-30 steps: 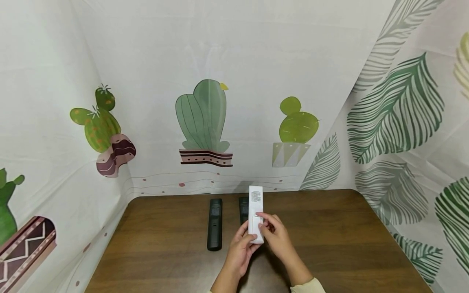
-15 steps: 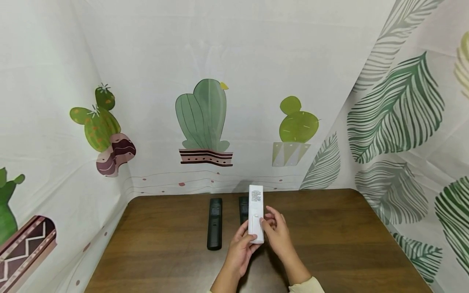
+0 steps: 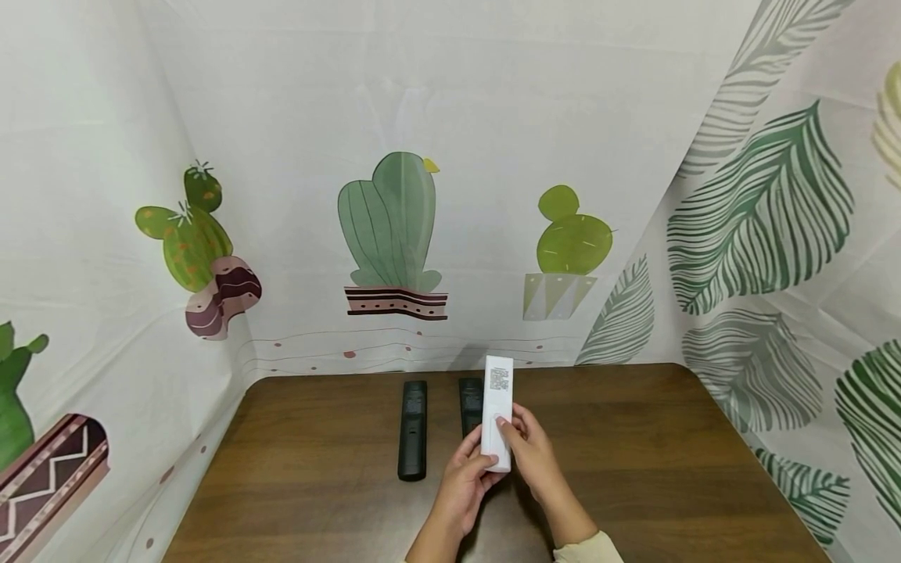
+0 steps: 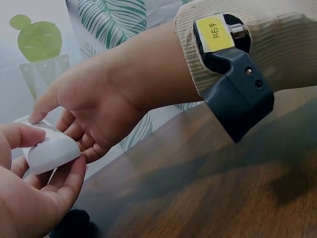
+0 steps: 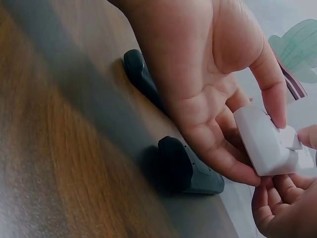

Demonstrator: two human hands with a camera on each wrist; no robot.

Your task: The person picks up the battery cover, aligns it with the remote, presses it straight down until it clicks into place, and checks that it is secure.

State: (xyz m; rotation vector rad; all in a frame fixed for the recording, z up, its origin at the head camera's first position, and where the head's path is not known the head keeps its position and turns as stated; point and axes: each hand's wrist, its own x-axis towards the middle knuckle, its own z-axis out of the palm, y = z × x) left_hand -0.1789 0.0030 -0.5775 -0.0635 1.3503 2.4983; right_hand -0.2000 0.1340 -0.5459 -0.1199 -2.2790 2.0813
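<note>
A white remote control [image 3: 499, 391] is held above the table with its back facing up. A printed label shows near its far end. My left hand [image 3: 461, 486] grips the near end, its thumb on the back and its fingers underneath. From the other side my right hand [image 3: 540, 463] holds it, the thumb pressing on the middle of the back, the other fingers at the right edge and partly hidden. In the right wrist view, both thumbs touch the white remote's back [image 5: 265, 141].
Two black remote controls lie on the brown wooden table [image 3: 303, 469]. The left one [image 3: 412, 430] shows in full; the other [image 3: 470, 400] is partly covered by the white remote. A cloth printed with cacti and leaves [image 3: 493, 102] hangs behind the table.
The white remote has shifted slightly right with both hands. My right index finger has left its back and gone to the right side, while the right thumb stays on the back.
</note>
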